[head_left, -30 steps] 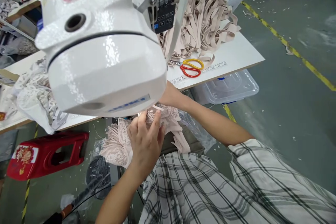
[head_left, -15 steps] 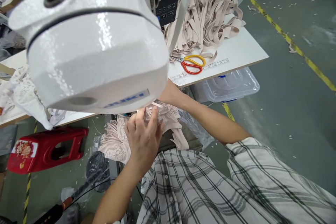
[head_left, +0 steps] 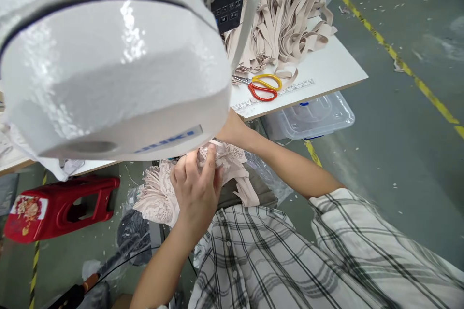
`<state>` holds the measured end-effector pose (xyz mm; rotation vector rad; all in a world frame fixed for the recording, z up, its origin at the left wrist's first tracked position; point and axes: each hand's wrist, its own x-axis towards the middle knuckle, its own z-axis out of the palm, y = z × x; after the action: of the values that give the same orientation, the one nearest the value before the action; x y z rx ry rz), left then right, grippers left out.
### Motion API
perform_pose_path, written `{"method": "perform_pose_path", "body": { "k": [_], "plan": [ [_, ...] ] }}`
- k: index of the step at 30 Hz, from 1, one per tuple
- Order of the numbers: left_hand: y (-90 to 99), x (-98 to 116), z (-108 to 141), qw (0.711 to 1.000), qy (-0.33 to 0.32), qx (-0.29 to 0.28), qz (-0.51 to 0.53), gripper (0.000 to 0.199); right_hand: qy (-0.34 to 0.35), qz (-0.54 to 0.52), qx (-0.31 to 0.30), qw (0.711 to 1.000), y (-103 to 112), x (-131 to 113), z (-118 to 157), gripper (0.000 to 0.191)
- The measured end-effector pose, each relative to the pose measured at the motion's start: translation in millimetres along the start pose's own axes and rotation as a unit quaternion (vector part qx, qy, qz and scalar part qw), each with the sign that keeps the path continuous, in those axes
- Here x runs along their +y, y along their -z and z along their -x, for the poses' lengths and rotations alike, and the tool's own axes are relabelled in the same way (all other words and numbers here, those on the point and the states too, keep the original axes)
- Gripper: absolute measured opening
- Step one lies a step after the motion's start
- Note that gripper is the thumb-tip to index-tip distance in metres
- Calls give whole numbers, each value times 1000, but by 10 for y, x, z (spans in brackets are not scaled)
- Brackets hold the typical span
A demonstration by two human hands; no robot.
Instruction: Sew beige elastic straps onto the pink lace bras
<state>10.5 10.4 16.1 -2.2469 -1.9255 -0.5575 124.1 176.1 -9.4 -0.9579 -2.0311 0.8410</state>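
Pale pink lace fabric [head_left: 159, 198] lies bunched below the white sewing machine head [head_left: 119, 77], and strips of it hang down on the right. My left hand [head_left: 197, 181] rests on the lace with its fingers bent and slightly apart, the fingertips close under the machine's lower edge. From the right my right hand [head_left: 230, 128] reaches in beneath the machine head. Only its back and wrist show; its fingers are hidden, so what they hold cannot be seen.
Scissors [head_left: 266, 88] with yellow and red handles lie by a printed ruler on the white table [head_left: 340, 65]. Behind them is a heap of beige straps [head_left: 286, 19]. A clear plastic box [head_left: 319, 116] sits under the table, and a red stool [head_left: 65, 207] stands at left.
The machine head appears larger and further left as the view has shifted. Both hands stay in nearly the same place on the lace.
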Motion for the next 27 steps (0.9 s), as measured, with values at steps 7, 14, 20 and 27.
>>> {"method": "perform_pose_path", "body": {
  "k": [7, 14, 20, 27],
  "plan": [
    [-27, -2, 7, 1000, -3, 9, -1, 47, 3, 6, 8, 1000, -49, 51, -8, 9],
    [-26, -1, -2, 1000, -10, 18, -17, 48, 20, 10, 23, 999, -95, 101, -9, 10],
    [-9, -3, -5, 999, -27, 13, -42, 48, 46, -5, 44, 998, -97, 91, -8, 9],
    [-19, -7, -12, 998, -30, 15, -48, 50, 39, 2, 41, 998, -90, 83, -17, 10]
  ]
}}
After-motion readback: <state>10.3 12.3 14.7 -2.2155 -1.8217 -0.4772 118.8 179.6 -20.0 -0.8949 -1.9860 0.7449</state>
